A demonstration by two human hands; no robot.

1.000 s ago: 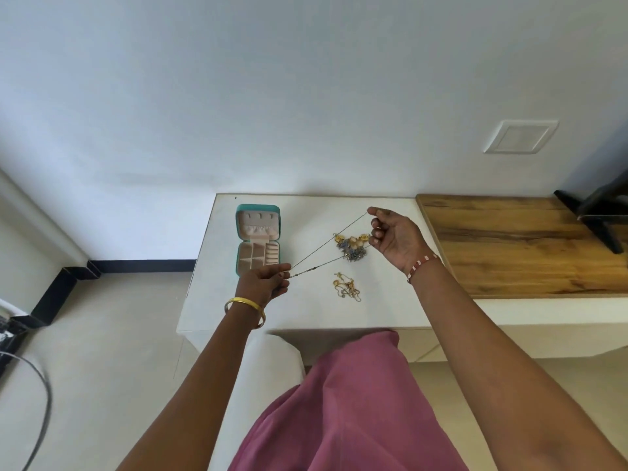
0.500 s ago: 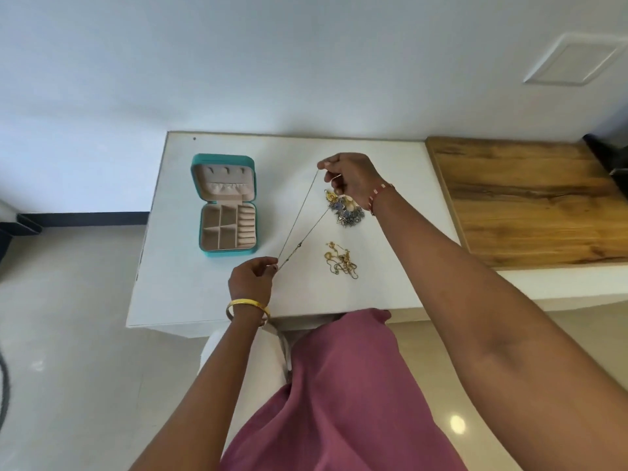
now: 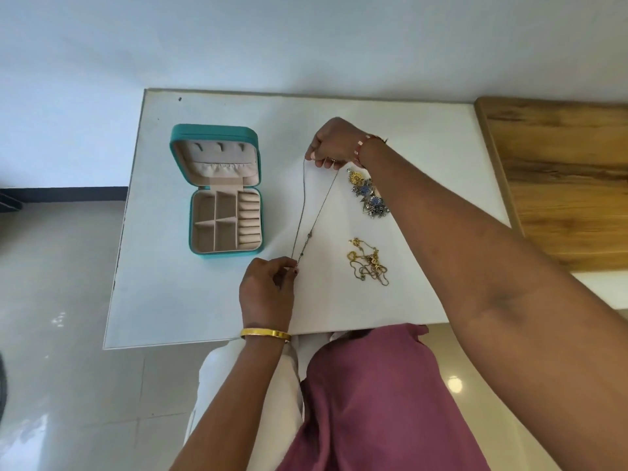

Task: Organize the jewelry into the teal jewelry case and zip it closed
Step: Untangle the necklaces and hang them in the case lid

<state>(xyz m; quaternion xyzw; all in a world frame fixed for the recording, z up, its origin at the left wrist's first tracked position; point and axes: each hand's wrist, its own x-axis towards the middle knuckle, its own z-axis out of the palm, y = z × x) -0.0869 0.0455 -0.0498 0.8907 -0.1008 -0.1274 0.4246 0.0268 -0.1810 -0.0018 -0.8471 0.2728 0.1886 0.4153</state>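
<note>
The case point(image 3: 221, 192) lies open on the left of the white table point(image 3: 424, 137), lid back, its compartments bare as far as can be seen — nothing stowed yet. Just right of it the chain point(image 3: 307, 212) runs as two taut strands between the hands. The left hand point(image 3: 266, 294) pinches the near end by the small beads, fingertips closed on it; the right hand point(image 3: 334, 144) grips the far end, fingers curled round it.

Step in hand, by my reading: straightening the chain before stowing. Keep both strands taut and apart so they do not cross. Bring the hands together slowly, folding the chain in even loops, then carry it left to a compartment or a lid hook. Avoid dragging it over the table — the beads may snag.

Farther right, the blue-and-gold piece point(image 3: 368, 195) lies partly under the right forearm; the gold tangle point(image 3: 368, 263) lies nearer. Both are well apart from the case, and keeping the chain clear of them prevents fresh knots.
</note>
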